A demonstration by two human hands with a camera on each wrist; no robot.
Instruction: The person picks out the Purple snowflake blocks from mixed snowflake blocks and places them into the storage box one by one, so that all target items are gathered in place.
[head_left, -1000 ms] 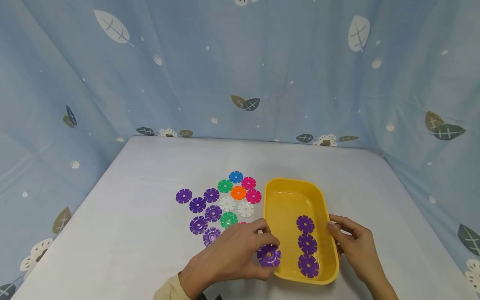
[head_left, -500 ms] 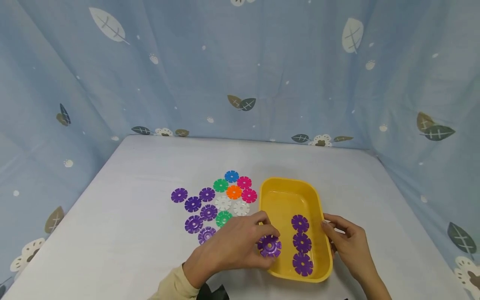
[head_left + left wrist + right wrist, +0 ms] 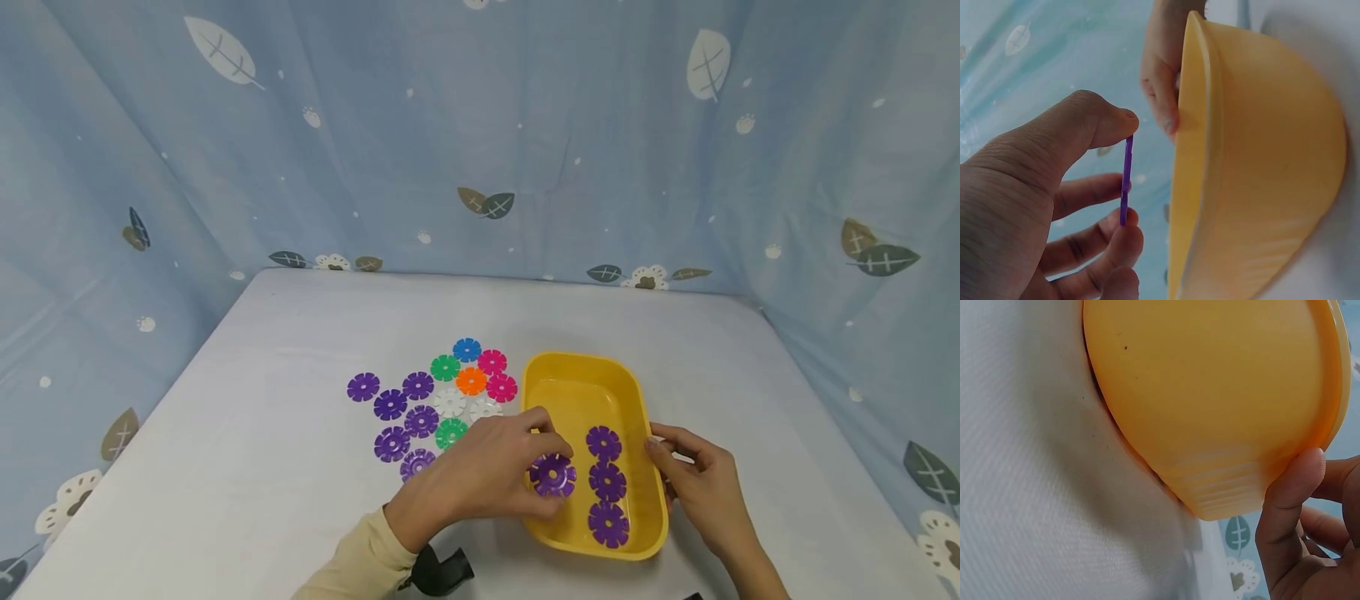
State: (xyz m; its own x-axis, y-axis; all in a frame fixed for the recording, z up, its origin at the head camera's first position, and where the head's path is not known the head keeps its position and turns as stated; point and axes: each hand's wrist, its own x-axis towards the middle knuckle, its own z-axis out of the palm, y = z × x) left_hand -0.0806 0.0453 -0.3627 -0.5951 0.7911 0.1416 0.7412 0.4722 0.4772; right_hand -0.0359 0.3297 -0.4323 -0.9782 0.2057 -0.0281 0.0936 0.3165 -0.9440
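In the head view my left hand pinches a purple snowflake disc over the left side of a yellow tray. The left wrist view has this disc edge-on between thumb and fingertips, apart from the tray wall. Inside the tray, a row of 3 purple discs lies along the right side. My right hand grips the tray's right edge; in the right wrist view its thumb lies against the wall just under the rim.
Left of the tray, several purple discs lie on the white tabletop. Beside them are green, white, pink, orange and blue discs, some partly behind the left hand. A black object shows beneath the left wrist. A patterned curtain surrounds the table.
My left hand has carried the purple disc rightward and a little away from me, farther over the tray. The right hand keeps its hold on the tray's edge.
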